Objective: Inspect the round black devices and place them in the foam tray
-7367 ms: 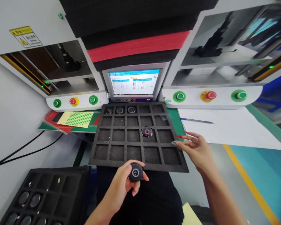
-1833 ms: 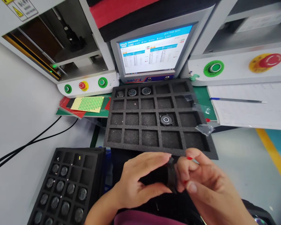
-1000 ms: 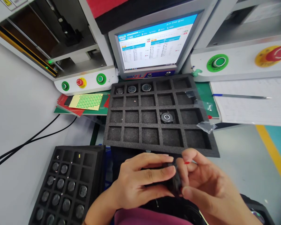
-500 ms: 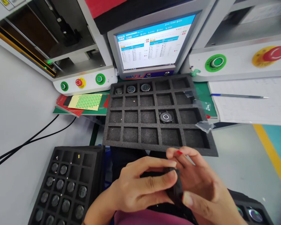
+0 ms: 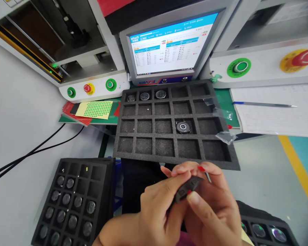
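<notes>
Low in the middle of the head view, both hands hold a black watch case, tilted with its side buttons facing up. My left hand grips it from the left, fingers over the far side. My right hand presses its thumb tip on the near edge, with its fingers curled round behind. A thin pale sliver shows by my right index finger; I cannot make out what it is. Beyond the hands is a black foam tray with a watch lying back side up.
Several round watch parts sit in the tray's far row. Another foam tray with round parts is at lower left, and a third at lower right. Behind stand a monitor and machine buttons. A pen lies on paper.
The watch case has turned and risen slightly, so its side buttons now show. My right hand has closed in, its thumb and fingers now nearer to the case.
</notes>
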Demonstrator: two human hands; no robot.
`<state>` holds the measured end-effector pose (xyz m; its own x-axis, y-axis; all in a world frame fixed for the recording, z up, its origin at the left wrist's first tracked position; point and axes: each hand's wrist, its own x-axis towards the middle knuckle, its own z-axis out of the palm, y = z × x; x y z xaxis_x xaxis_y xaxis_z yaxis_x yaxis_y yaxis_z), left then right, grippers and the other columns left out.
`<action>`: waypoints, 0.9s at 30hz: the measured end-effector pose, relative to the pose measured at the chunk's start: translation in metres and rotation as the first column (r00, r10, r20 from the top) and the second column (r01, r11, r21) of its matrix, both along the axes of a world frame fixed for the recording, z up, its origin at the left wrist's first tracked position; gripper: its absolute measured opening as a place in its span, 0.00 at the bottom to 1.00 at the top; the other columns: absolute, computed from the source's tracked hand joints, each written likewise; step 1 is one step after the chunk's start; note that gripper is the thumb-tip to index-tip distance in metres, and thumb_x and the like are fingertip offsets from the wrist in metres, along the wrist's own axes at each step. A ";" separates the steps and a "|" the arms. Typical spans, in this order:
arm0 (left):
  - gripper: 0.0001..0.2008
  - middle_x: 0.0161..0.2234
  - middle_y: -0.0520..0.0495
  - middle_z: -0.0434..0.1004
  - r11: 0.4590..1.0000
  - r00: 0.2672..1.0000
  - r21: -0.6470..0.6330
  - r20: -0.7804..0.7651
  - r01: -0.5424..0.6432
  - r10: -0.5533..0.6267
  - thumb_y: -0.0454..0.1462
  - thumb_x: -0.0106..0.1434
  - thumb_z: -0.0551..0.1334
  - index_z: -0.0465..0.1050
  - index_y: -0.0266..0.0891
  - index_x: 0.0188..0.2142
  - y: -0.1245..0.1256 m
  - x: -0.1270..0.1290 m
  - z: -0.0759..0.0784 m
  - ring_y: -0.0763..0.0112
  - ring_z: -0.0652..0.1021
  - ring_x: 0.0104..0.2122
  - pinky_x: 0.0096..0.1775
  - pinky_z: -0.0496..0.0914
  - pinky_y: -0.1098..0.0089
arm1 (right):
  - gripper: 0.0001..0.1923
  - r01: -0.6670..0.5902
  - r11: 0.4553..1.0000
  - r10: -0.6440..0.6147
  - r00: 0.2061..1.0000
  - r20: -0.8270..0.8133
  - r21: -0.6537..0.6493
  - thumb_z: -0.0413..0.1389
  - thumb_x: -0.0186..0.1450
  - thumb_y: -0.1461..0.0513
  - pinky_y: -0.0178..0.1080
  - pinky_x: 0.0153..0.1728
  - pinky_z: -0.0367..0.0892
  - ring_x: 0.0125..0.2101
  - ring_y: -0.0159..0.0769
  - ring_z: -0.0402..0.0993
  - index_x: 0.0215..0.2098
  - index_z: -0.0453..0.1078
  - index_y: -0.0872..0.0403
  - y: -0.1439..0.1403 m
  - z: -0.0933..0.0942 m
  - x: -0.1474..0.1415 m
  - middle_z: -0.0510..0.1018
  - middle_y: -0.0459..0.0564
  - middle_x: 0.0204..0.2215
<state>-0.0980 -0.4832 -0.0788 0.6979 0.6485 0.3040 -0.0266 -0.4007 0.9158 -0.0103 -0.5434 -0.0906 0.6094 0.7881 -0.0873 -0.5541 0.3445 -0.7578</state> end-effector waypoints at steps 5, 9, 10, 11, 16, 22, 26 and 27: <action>0.25 0.48 0.45 0.81 0.983 0.982 0.040 0.062 -0.182 0.179 0.30 0.69 0.57 0.65 0.48 0.63 -0.016 0.002 -0.007 0.57 0.82 0.46 0.46 0.80 0.63 | 0.17 0.041 0.998 -0.042 0.999 0.011 0.052 0.64 0.64 0.60 0.40 0.43 0.77 0.37 0.33 0.75 0.48 0.70 0.37 0.007 0.007 -0.003 0.75 0.42 0.35; 0.24 0.47 0.42 0.82 0.970 0.988 0.193 -0.016 -0.147 0.153 0.33 0.71 0.54 0.61 0.45 0.65 -0.010 0.001 -0.007 0.57 0.83 0.43 0.41 0.82 0.62 | 0.16 0.053 0.992 -0.057 0.998 0.026 0.112 0.64 0.63 0.62 0.40 0.38 0.79 0.36 0.33 0.75 0.47 0.69 0.39 0.011 0.004 -0.002 0.75 0.42 0.36; 0.24 0.47 0.40 0.82 0.966 0.993 0.236 -0.030 -0.102 0.113 0.34 0.71 0.53 0.59 0.42 0.66 -0.006 0.001 -0.006 0.58 0.83 0.44 0.41 0.82 0.64 | 0.16 0.058 0.989 -0.062 0.998 0.028 0.138 0.63 0.64 0.63 0.40 0.38 0.79 0.36 0.33 0.75 0.46 0.68 0.40 0.012 0.002 -0.001 0.75 0.42 0.36; 0.24 0.48 0.39 0.82 0.961 0.997 0.271 -0.040 -0.050 0.063 0.34 0.72 0.52 0.58 0.39 0.66 -0.002 0.000 -0.007 0.59 0.83 0.45 0.43 0.81 0.66 | 0.15 0.059 0.986 -0.064 0.998 0.026 0.157 0.62 0.64 0.64 0.39 0.39 0.78 0.36 0.32 0.75 0.46 0.68 0.41 0.012 0.001 -0.001 0.75 0.42 0.36; 0.25 0.52 0.35 0.78 0.907 0.997 0.416 -0.027 0.071 -0.066 0.32 0.72 0.48 0.51 0.30 0.68 0.009 0.004 -0.017 0.60 0.79 0.51 0.51 0.77 0.67 | 0.14 0.070 0.991 -0.066 0.997 -0.039 0.112 0.63 0.63 0.65 0.36 0.42 0.76 0.36 0.29 0.72 0.42 0.67 0.44 0.009 0.000 0.002 0.74 0.40 0.34; 0.26 0.48 0.33 0.81 0.726 0.993 0.678 -0.068 0.116 -0.095 0.29 0.72 0.47 0.45 0.16 0.66 0.015 0.009 -0.019 0.59 0.79 0.51 0.49 0.77 0.70 | 0.12 0.108 0.994 -0.109 0.987 -0.114 -0.017 0.65 0.58 0.63 0.38 0.32 0.75 0.31 0.33 0.68 0.34 0.66 0.48 0.009 0.002 0.004 0.70 0.42 0.30; 0.26 0.46 0.33 0.81 0.711 0.993 0.693 -0.090 0.121 -0.082 0.29 0.72 0.46 0.45 0.16 0.66 0.017 0.008 -0.017 0.59 0.80 0.50 0.42 0.79 0.69 | 0.14 0.112 0.994 -0.112 0.984 -0.137 -0.012 0.66 0.57 0.62 0.36 0.30 0.74 0.30 0.32 0.68 0.33 0.63 0.48 0.012 0.002 0.003 0.69 0.41 0.29; 0.26 0.47 0.33 0.81 0.729 0.990 0.671 -0.100 0.138 -0.095 0.30 0.72 0.46 0.45 0.17 0.67 0.017 0.008 -0.017 0.59 0.79 0.51 0.44 0.79 0.69 | 0.14 0.114 0.993 -0.114 0.984 -0.135 -0.009 0.66 0.57 0.62 0.36 0.30 0.74 0.30 0.32 0.68 0.33 0.64 0.48 0.012 0.003 0.003 0.69 0.41 0.29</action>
